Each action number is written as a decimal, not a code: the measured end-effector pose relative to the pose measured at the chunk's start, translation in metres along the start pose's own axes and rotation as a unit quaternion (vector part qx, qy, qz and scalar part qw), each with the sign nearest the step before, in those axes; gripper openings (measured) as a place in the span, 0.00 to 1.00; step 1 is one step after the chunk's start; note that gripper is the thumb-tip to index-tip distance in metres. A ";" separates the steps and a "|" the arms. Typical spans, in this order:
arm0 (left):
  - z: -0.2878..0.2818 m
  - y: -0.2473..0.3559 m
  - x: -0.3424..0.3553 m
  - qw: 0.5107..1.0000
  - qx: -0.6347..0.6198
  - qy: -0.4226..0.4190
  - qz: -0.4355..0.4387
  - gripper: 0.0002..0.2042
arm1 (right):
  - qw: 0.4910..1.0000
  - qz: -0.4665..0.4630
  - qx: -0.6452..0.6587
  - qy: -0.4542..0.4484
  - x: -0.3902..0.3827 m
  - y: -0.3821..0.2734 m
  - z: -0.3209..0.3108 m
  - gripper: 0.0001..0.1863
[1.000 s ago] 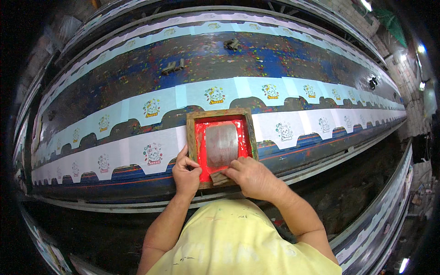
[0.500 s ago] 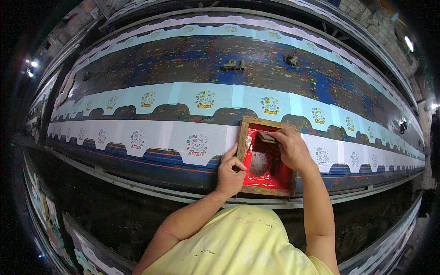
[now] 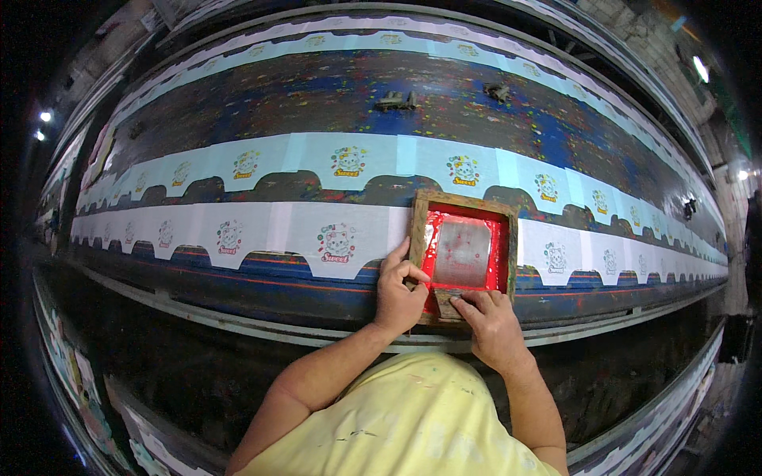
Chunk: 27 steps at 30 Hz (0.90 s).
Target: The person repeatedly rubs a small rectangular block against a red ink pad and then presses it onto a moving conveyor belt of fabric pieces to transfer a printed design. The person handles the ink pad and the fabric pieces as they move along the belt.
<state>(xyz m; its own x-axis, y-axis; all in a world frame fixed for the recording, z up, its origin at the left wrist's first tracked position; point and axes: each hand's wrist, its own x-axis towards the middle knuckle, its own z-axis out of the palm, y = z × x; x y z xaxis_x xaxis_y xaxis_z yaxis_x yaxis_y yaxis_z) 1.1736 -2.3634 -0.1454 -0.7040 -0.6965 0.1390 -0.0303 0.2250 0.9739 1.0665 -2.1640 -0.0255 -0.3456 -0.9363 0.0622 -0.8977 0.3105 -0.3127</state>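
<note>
A wooden screen-printing frame [image 3: 512,250] lies over the near row of white fabric pieces. Red ink coats the inside of its border, around a greyish mesh window [image 3: 463,252]. My left hand [image 3: 398,295] grips the frame's left side, with its fingers curled at the edge. Inside the near end of the frame, my right hand [image 3: 494,324] is closed on a small wooden squeegee [image 3: 447,305]. Its fingers hide part of the squeegee. To the left of the frame is a white fabric piece [image 3: 302,226] printed with a cartoon cat and red lettering.
More white pieces [image 3: 548,255] stretch along the long table, some with prints lacking red lettering. Behind them runs a row of light blue pieces [image 3: 413,159]. Dark clumped objects [image 3: 395,101] sit on the paint-spotted table [image 3: 317,95]. A metal rail [image 3: 270,332] borders the near edge.
My right hand has drawn the squeegee from the far end of the frame to its near end, uncovering the mesh window. My left hand keeps its hold on the frame.
</note>
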 end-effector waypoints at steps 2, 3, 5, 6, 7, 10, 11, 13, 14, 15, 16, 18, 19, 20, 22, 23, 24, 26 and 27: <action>-0.001 -0.001 0.002 0.999 0.029 0.001 0.026 0.08 | 1.000 -0.003 0.026 -0.006 -0.006 0.000 -0.001 0.31; -0.001 -0.002 0.001 1.000 0.025 -0.005 0.009 0.08 | 0.999 -0.003 0.038 -0.007 -0.009 0.001 -0.002 0.32; -0.002 -0.002 0.002 1.000 0.014 -0.015 -0.015 0.08 | 0.997 0.000 0.082 -0.008 -0.017 0.008 -0.003 0.30; -0.002 -0.002 0.002 0.999 0.035 -0.006 0.017 0.07 | 0.994 -0.002 0.111 0.015 -0.023 0.012 -0.003 0.29; -0.003 -0.001 0.002 0.999 0.043 -0.006 0.003 0.07 | 0.990 0.000 0.135 0.037 -0.030 0.017 -0.002 0.29; -0.001 0.006 0.005 0.996 0.085 0.007 -0.004 0.10 | 0.972 0.064 0.152 0.167 -0.051 0.035 0.008 0.25; 0.002 0.009 0.006 0.998 0.059 0.011 0.010 0.09 | 0.960 0.090 0.158 0.214 -0.060 0.043 0.011 0.24; 0.010 0.017 0.005 0.997 0.072 0.020 -0.010 0.09 | 0.935 0.157 0.208 0.239 -0.077 0.058 0.017 0.23; 0.020 0.021 0.003 0.998 0.052 0.018 0.003 0.09 | 0.920 0.182 0.241 0.252 -0.087 0.068 0.017 0.23; 0.029 0.026 0.001 0.998 0.042 0.025 0.031 0.09 | 0.909 0.188 0.272 0.254 -0.098 0.079 0.015 0.22; 0.043 0.029 -0.001 0.999 0.026 0.022 0.013 0.09 | 0.897 0.189 0.307 0.254 -0.106 0.089 0.015 0.22; 0.075 0.036 -0.004 1.000 0.006 0.022 0.011 0.10 | 0.888 0.188 0.330 0.259 -0.122 0.111 0.012 0.22; 0.093 0.039 -0.005 1.000 0.006 0.018 0.014 0.10 | 0.893 0.186 0.315 0.263 -0.131 0.125 0.008 0.22; 0.114 0.041 -0.007 1.000 0.006 0.013 0.016 0.10 | 0.896 0.185 0.302 0.267 -0.143 0.138 0.003 0.23; 0.152 0.046 -0.014 0.999 0.018 0.016 0.036 0.11 | 0.900 0.196 0.282 0.267 -0.165 0.163 -0.005 0.24; 0.169 0.048 -0.015 1.000 0.014 0.010 0.023 0.11 | 0.902 0.198 0.273 0.268 -0.174 0.177 -0.010 0.25; 0.187 0.050 -0.016 1.000 0.011 0.006 0.022 0.11 | 0.902 0.194 0.276 0.271 -0.184 0.190 -0.015 0.25; 0.216 0.051 -0.020 0.999 0.014 0.007 0.032 0.10 | 0.903 0.185 0.277 0.270 -0.200 0.214 -0.024 0.25; 0.227 0.051 -0.021 1.000 0.002 0.007 0.003 0.10 | 0.905 0.180 0.276 0.268 -0.207 0.225 -0.028 0.25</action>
<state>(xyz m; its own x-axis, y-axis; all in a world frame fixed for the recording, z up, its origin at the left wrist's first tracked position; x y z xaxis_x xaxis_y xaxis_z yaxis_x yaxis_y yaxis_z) 1.0254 -2.1825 -0.1396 -0.6945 -0.7041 0.1481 -0.0280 0.2322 0.9723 0.9284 -1.8956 -0.0821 -0.8039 -0.5310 0.2678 -0.4792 0.3117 -0.8205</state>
